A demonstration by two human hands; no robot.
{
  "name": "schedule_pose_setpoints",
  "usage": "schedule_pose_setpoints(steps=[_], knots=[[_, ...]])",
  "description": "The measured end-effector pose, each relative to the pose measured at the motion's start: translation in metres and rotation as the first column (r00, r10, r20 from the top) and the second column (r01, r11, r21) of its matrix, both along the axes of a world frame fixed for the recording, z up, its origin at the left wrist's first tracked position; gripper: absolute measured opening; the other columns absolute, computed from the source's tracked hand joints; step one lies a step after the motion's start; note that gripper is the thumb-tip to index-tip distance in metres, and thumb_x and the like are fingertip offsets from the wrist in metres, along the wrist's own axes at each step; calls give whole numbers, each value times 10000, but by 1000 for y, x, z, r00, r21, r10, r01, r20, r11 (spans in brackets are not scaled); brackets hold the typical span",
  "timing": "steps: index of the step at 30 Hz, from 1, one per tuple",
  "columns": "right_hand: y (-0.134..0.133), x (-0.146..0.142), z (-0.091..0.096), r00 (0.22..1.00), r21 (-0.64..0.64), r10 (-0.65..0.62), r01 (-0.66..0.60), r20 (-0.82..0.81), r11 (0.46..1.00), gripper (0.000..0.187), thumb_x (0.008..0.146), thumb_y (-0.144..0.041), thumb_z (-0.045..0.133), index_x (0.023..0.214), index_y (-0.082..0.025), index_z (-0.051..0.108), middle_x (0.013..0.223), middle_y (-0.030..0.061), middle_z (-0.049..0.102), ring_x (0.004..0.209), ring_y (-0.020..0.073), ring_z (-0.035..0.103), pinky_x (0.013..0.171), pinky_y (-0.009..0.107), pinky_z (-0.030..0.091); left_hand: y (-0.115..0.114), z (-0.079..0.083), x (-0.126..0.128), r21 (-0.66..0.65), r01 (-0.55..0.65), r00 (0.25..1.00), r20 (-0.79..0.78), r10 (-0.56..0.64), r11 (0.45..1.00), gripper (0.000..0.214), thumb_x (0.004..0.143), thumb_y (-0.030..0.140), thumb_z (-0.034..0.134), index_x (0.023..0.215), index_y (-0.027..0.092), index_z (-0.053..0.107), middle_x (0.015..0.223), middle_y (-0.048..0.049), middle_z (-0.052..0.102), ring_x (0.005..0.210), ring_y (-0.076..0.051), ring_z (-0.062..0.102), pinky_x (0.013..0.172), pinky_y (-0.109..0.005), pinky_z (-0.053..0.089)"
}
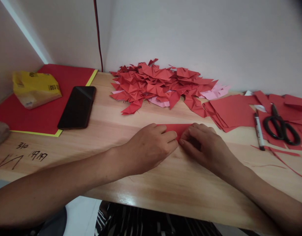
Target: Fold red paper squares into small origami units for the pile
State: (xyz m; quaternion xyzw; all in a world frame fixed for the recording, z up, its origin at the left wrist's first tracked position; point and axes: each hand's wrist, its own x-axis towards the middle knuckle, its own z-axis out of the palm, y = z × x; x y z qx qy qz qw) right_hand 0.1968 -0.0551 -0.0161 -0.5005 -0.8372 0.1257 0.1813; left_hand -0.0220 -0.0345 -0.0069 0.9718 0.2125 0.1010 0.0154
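Note:
Between my two hands a folded sheet of red paper (178, 128) lies on the wooden table, its far edge straight and its near part mostly covered by fingers. My left hand (153, 147) is closed on the paper's left side, fingers curled under and knuckles up. Thumb and fingertips of my right hand (202, 141) pinch the right side. Just beyond them rises a heap of folded red paper pieces (156, 82), with some pink ones (216, 91) among them. A stack of red paper squares (231, 111) sits to the right of the heap.
At the right, black-handled scissors (281, 129) and a marker (259, 132) rest by red scraps. Thin red strips (286, 151) lie nearer. A phone (77, 107) and a yellow packet (37, 88) lie left, over red sheets (35, 123). The wall (190, 32) stands behind.

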Motion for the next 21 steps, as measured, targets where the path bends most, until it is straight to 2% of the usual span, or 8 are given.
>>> schedule_pose_setpoints(steps=[9, 21], knots=[[2, 1, -1, 999, 9, 15, -15, 32, 1000, 123, 896, -211, 545, 775, -209, 522, 744, 30, 565, 730, 202, 517, 663, 340, 357, 0, -2, 0, 46, 31, 999, 9, -31, 998, 191, 898, 100, 488, 1007, 145, 638, 890, -32, 617, 775, -191, 517, 658, -359, 438], [-1, -3, 2, 1000, 0, 3, -3, 26, 1000, 116, 877, -188, 523, 761, -198, 519, 744, 29, 550, 731, 202, 492, 664, 343, 335, 1, -5, 0, 55, 7, 998, 59, -10, 998, 213, 939, 131, 419, 976, 128, 629, 886, -57, 611, 750, -177, 542, 639, -320, 457]])
